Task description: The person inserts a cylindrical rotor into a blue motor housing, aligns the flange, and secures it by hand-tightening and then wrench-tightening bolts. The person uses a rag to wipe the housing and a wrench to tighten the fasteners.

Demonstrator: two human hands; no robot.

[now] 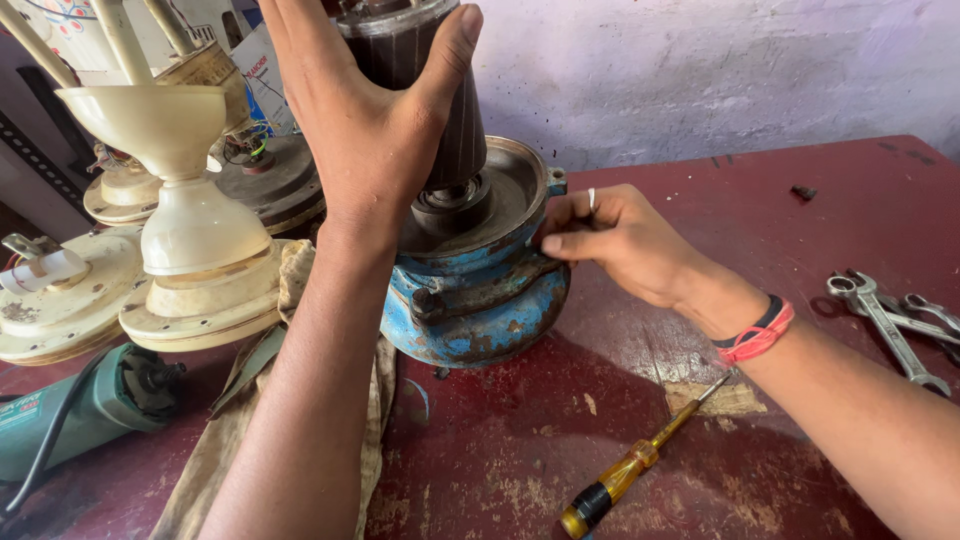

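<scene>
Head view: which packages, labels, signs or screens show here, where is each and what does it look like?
Cardboard box: top left, behind the fan parts; white with red and blue print, mostly hidden.
Label on green power tool: bottom left; small red patch with white print.
No signs or screens visible.

Repair workshop: spanners [890,320], dismantled ceiling fans [190,230].

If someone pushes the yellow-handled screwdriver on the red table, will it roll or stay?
The screwdriver would probably roll: its handle looks round and it lies free on the flat table. It seems stiff and light. Neither the left hand nor the right hand touches it.
</scene>
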